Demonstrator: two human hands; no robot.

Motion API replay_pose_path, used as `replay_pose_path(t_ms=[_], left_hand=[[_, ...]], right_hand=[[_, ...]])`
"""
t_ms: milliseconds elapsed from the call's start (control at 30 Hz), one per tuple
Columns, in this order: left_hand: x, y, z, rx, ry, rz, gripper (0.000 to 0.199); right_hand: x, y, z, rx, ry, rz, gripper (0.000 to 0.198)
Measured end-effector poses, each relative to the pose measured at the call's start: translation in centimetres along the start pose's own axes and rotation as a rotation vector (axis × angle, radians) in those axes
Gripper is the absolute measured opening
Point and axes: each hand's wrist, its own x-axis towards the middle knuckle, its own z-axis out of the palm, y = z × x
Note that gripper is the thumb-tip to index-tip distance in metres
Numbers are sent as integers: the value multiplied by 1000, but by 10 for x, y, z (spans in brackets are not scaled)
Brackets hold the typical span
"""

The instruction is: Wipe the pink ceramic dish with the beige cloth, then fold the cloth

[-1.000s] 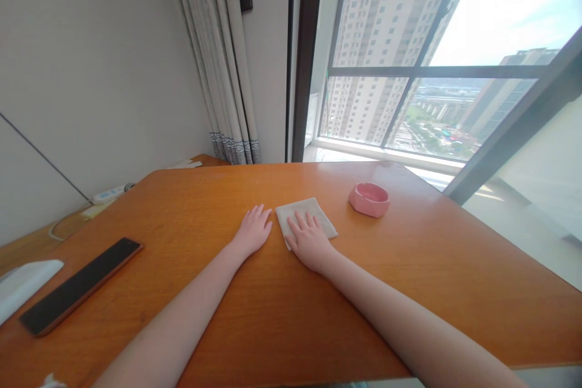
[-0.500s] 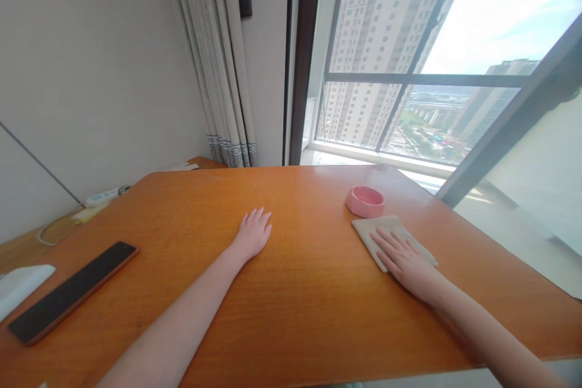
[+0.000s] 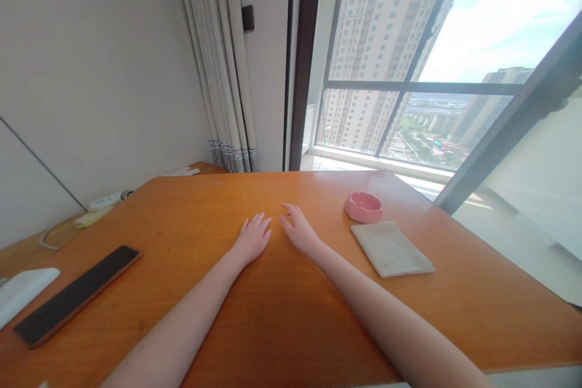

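My left hand [image 3: 253, 237] lies flat on the wooden table [image 3: 291, 327], fingers spread and holding nothing. Just to its right, with a small gap between them, is my right hand [image 3: 300, 230], its fingers stretched out and nothing in its grasp. A folded beige cloth [image 3: 391, 250] lies flat to the right of my right hand, apart from it. Right behind the cloth stands a pink bowl [image 3: 364, 208] with a faceted outside; its inside is only partly visible.
A long dark slab with a brown edge [image 3: 77, 297] lies at the table's left, beside a white object [image 3: 27, 291] cut off by the frame. A power strip [image 3: 105, 200] sits by the wall. Curtains [image 3: 227, 60] and a large window [image 3: 409, 85] stand behind.
My right hand has left the cloth and moved left, close to my left hand. The cloth is now fully uncovered. My left hand stays where it was; the view has tilted slightly.
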Motion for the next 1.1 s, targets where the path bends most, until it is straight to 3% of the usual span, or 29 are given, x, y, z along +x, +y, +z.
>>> replay_pose_path(t_ms=[67,167,233,367,1100], left_hand=[[1,1,0,-74,7,88,43],[3,2,3,-168,23,216,42],[4,2,5,-176,25,242,41],[4,1,7,-151,29,233,42],[2,3,5,-120,-30,189,46]], right_hand=[[1,-1,27,-12,-48,17,40],[-8,-4,44,-114,-113,-129,38],[-13,-6,43,-174,-135,-212,37],[-12,-6,35,-196,-159,-244,35],[-11,-4,34,-208,-178,-259,36]])
